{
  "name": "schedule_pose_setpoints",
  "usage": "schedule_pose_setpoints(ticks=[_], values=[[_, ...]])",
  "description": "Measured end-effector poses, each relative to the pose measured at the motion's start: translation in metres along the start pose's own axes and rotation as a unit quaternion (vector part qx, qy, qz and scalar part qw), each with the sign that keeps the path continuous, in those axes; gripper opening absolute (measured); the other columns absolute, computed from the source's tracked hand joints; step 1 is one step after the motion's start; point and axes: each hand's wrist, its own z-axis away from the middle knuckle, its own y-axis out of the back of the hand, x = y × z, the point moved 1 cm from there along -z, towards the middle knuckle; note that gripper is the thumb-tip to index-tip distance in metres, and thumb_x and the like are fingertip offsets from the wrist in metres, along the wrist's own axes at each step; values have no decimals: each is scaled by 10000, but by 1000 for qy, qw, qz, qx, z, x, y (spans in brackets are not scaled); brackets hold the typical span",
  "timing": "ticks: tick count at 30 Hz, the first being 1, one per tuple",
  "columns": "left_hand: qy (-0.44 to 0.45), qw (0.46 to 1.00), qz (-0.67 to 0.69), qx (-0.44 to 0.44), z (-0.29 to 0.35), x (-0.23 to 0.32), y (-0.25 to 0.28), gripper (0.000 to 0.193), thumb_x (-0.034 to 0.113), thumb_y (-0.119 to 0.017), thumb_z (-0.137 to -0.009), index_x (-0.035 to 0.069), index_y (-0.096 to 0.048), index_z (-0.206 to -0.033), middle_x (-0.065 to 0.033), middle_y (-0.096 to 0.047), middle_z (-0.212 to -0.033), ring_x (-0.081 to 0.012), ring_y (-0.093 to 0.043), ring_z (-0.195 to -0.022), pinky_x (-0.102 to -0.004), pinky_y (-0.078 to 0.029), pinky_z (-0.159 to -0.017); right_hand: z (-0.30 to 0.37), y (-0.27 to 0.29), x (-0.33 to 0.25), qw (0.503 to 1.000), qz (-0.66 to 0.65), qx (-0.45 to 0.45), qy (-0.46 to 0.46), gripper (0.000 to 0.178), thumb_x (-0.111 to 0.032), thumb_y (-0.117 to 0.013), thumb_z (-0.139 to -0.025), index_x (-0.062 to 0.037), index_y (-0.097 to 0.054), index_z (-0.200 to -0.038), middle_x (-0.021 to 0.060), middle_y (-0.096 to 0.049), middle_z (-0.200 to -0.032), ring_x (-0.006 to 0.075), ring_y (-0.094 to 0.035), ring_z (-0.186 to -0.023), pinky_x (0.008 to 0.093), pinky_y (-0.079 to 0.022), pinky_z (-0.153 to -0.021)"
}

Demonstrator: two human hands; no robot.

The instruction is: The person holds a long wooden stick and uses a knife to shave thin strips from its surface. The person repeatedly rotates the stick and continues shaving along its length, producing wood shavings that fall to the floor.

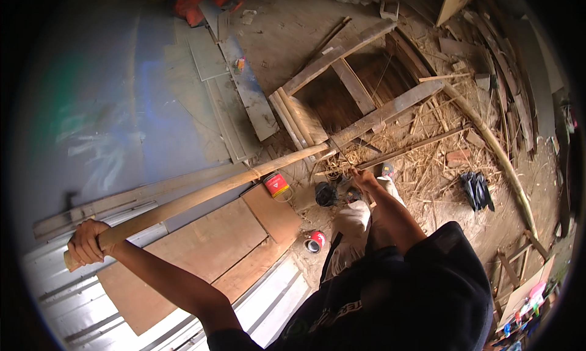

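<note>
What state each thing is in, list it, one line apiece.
Left hand: closed around the wooden pole.
Right hand: curled; what it holds is unclear.
Wooden pole: held at one end.
Wooden frame: open between its beams.
Wood shavings: scattered on the ground.
Black plastic bag: crumpled, on the ground.
Red-and-yellow can: lidded or not, cannot tell.

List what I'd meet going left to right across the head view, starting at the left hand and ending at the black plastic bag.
Left hand → red-and-yellow can → open red can → right hand → black plastic bag.
</note>
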Motion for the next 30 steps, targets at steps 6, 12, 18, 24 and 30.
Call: schedule_pose_setpoints(ticks=[6,12,18,24,30], values=[[-59,998,11,-25,28,-2,-21,346,230,-626,-853,83,-544,-552,-36,-527,-413,-112,-473,-289,-215,-429,-301,39,42,-21,990,89,17,112,678,-625,-468,-894,17,-682,-860,237,-671,-773,387,-674,-848,448,-511,-777],[-106,987,-98,71,54,13,-28,440,399,-547,-934,93,-511,-621,25,-422,-424,-96,-376,-312,-214,-363,-338,94,66,-75,970,111,49,210,683,-621,-499,-893,27,-644,-736,161,-604,-534,279,-677,-592,387,-528,-581],[-156,841,-388,343,48,2,-33,624,680,-370,-919,70,-471,-828,-53,-387,-692,-175,-396,-634,-297,-340,-627,141,51,-127,969,6,-11,248,503,-469,-596,-910,32,-586,-948,132,-640,-650,205,-660,-573,366,-516,-524],[-177,796,-397,422,31,-22,-38,699,786,-246,-879,123,-428,-758,-13,-339,-648,-136,-363,-586,-259,-312,-542,187,7,-192,946,-44,-63,314,129,-137,-602,-943,-34,-587,-1020,52,-613,-732,109,-572,-581,279,-491,-478],[-201,706,-512,447,19,-50,-55,718,793,-134,-879,138,-385,-728,-1,-329,-614,-109,-271,-466,-225,-248,-441,287,-62,-251,864,-1,-19,504,445,-202,-621,-862,139,-467,-1102,213,-655,-707,308,-667,-647,407,-542,-614]])
